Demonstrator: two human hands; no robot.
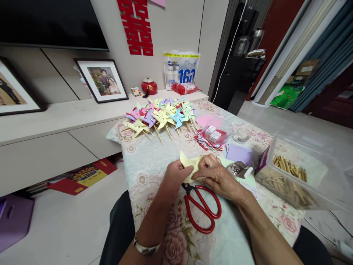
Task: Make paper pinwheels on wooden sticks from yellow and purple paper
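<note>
Both my hands hold a pale yellow paper piece (189, 163) with folded points, just above the floral tablecloth (154, 154). My left hand (176, 176) pinches its left side; my right hand (217, 175) presses its right side with fingers curled over it. Red-handled scissors (202, 206) lie shut on the cloth right below my hands. A pile of finished paper pinwheels (161, 115) on wooden sticks lies at the table's far end.
A clear plastic box (303, 173) with wooden sticks stands at the right. A clear bowl (217, 130) holds small white boxes; coloured paper sheets (239, 152) and a small tin of pins (237, 168) lie nearby. A low cabinet (55, 121) with framed photos runs along the left.
</note>
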